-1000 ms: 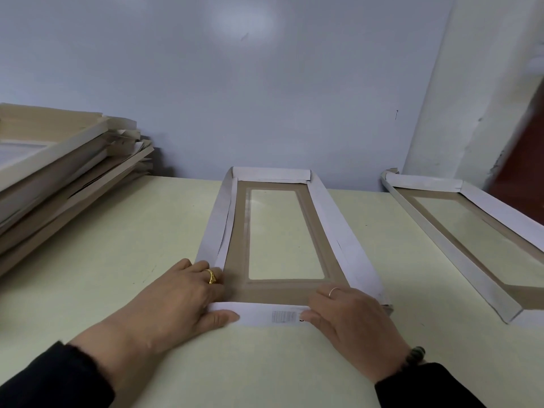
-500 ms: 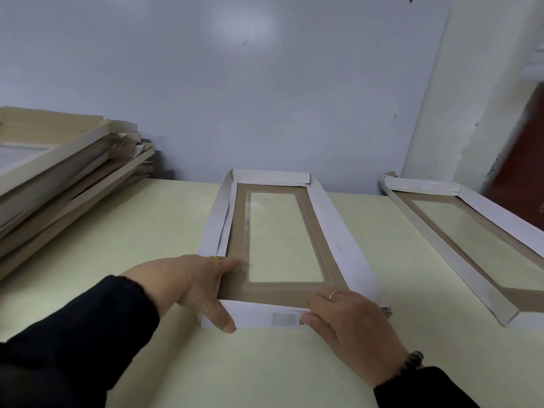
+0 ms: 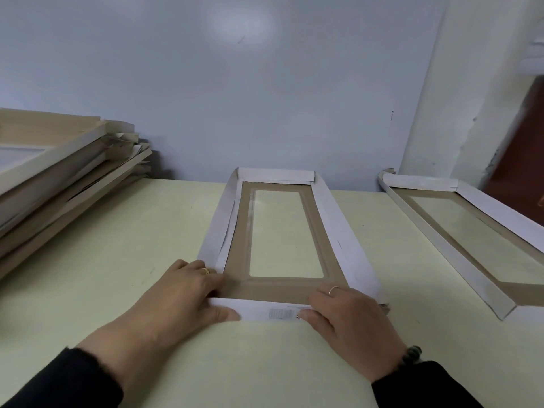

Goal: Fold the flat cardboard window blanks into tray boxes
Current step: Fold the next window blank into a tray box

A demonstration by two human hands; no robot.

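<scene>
Left hand and right hand, fingers curled over the near white wall, grip a rectangular brown cardboard window tray lying centre on the smooth pale-yellow surface.

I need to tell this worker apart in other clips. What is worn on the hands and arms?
Both arms wear black sleeves. The left hand has a gold ring; the right hand has a thin ring and a dark bead bracelet.
</scene>
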